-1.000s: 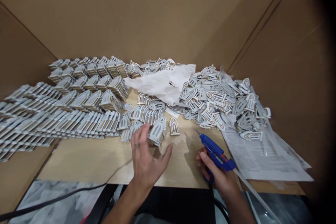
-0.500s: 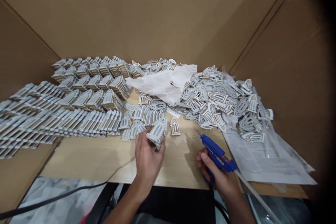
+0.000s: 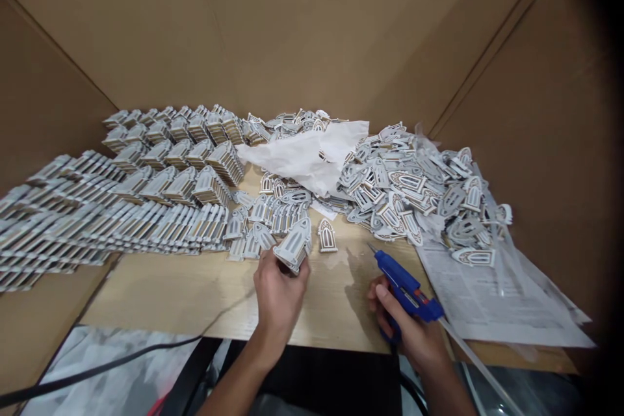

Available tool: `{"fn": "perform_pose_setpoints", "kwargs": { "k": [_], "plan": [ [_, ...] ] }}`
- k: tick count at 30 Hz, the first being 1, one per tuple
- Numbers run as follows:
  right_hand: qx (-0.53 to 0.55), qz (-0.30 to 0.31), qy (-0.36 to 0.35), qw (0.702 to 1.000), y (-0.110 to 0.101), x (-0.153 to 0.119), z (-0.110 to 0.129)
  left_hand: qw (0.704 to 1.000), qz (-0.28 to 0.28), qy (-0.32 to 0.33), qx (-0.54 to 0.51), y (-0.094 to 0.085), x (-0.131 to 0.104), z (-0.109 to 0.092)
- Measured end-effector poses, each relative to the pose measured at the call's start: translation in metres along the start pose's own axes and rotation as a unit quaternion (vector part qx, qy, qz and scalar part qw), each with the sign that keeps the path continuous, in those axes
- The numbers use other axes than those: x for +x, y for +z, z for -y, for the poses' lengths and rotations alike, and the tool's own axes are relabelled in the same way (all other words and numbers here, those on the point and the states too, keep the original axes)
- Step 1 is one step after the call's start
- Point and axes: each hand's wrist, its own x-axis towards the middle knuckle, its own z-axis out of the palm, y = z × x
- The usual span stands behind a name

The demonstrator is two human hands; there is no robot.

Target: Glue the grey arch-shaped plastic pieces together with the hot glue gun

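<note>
Left hand [image 3: 279, 292] has fingers and thumb closed around the near end of a small stack [image 3: 294, 244] of arched window pieces, mid-table; whether it's lifted or resting on the table [image 3: 175, 292], can't tell. Right hand [image 3: 407, 331] is wrapped around the blue glue gun [image 3: 402, 283], thumb along its side; trigger finger hidden, so can't tell if it's squeezed. Nozzle points up and left, apart from everything. Lone piece [image 3: 327, 236], brown pattern up, lies just right of the small stack, touched by neither hand. Progress, judging by layout: a lot looks done, with neat stacks [image 3: 212, 185] at back left and tight leaning rows [image 3: 160, 227] in front of them. Plenty looks left: big loose pile [image 3: 407, 182] on the right, jumbled, some faces patterned, some plain grey, plus a loose group [image 3: 277, 211] behind the small stack and more pieces around the white sheet [image 3: 302, 156]. Small stack looks part-built; lone piece not on it. Exact counts can't be read.
</note>
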Motion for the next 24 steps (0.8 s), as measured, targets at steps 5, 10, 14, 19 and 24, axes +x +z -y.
{"fn": "perform_pose_setpoints", "kwargs": {
  "k": [5, 10, 14, 19, 24],
  "plan": [
    [-0.005, -0.003, 0.001, 1.000, -0.0004, -0.0009, 0.0004, 0.999, 0.007, -0.029, -0.024, -0.0017, 0.0001, -0.0052],
    [-0.004, -0.006, 0.006, 1.000, 0.0003, -0.0017, 0.0018, 0.999, 0.002, -0.041, -0.033, -0.0029, 0.0008, -0.0087],
    [-0.003, -0.012, 0.012, 1.000, -0.0001, -0.0023, 0.0017, 0.998, -0.003, -0.046, -0.040, -0.0034, 0.0003, -0.0080],
    [0.004, -0.002, 0.007, 1.000, -0.0014, -0.0005, -0.0013, 0.998, -0.006, -0.050, -0.042, -0.0035, -0.0002, -0.0066],
    [0.010, -0.015, -0.002, 1.000, -0.0003, 0.0004, -0.0043, 0.998, -0.008, -0.044, -0.035, -0.0040, 0.0005, -0.0067]
  ]
}}
